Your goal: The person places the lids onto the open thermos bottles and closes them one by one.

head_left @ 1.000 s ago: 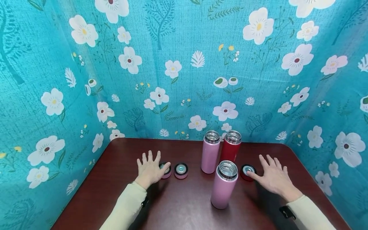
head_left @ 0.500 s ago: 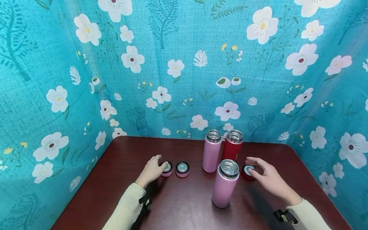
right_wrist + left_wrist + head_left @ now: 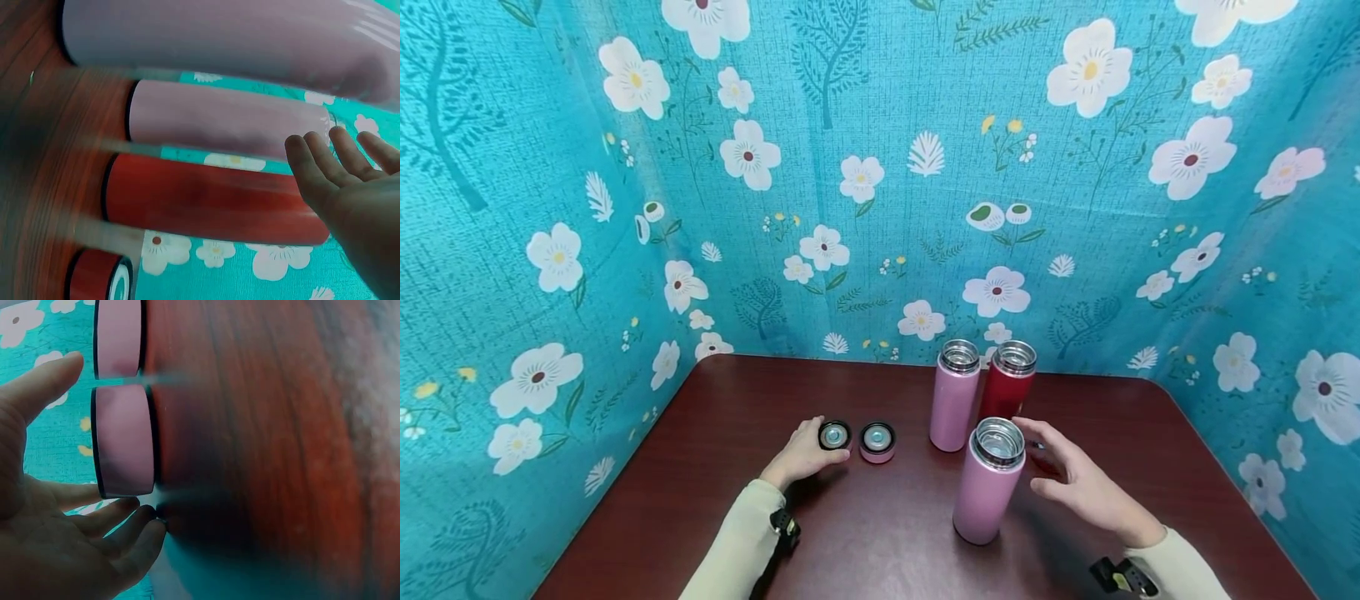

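In the head view my left hand (image 3: pixel 801 457) spreads around a pink bottle lid (image 3: pixel 835 436), fingers along its left side and thumb near its front. The left wrist view shows the thumb apart from that lid (image 3: pixel 125 440), with fingertips close to its edge. My right hand (image 3: pixel 1090 492) is just right of the front pink thermos bottle (image 3: pixel 985 500), fingers extended toward its upper side and thumb apart. This bottle stands upright and uncapped, its steel mouth showing. A red lid (image 3: pixel 94 275) lies on the table, mostly hidden behind the right hand in the head view.
A second pink lid (image 3: pixel 877 443) lies inner side up, right of the first. Behind the front bottle stand another uncapped pink bottle (image 3: pixel 953 408) and an uncapped red bottle (image 3: pixel 1002 390). Floral blue cloth (image 3: pixel 865 233) surrounds the dark wooden table (image 3: pixel 737 392).
My left hand has lowered from spread fingers to around the left pink lid. The right hand has moved left, from over the red lid to beside the front pink bottle.
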The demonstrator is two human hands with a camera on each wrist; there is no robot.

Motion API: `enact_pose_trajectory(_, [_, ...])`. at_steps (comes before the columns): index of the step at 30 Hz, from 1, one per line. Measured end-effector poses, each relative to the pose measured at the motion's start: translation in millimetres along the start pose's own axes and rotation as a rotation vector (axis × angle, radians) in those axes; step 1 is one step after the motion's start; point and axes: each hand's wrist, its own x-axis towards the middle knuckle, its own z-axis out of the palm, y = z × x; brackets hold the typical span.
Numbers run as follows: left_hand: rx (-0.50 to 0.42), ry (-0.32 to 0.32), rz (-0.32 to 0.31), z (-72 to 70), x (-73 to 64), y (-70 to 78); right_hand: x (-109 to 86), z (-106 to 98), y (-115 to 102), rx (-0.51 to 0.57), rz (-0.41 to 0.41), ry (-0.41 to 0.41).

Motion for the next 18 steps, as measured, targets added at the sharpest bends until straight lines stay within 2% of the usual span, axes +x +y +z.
enact_pose_trajectory(3, [0.009, 0.009, 0.008, 3.1, 2.6, -2.5, 1.0, 5.7, -2.4, 0.037, 0.028, -0.017])
enact_pose_trajectory(6, [0.015, 0.021, 0.023, 5.8, 4.4, -3.4, 1.9, 10.1, -4.9, 0.063, 0.018, -0.021])
enact_pose_trajectory(8, [0.021, 0.026, 0.025, 6.6, 4.7, -3.5, 2.7, 13.1, -6.2, 0.053, 0.026, -0.009])
enact_pose_trajectory(15, [0.04, 0.039, -0.003, 6.3, 7.6, -3.1, 7.1, 24.2, -6.4, -0.094, 0.107, 0.075])
enact_pose_trajectory(18, [0.04, 0.04, -0.018, 6.1, 8.7, -2.4, 9.9, 29.1, -6.0, -0.07, 0.109, 0.098])
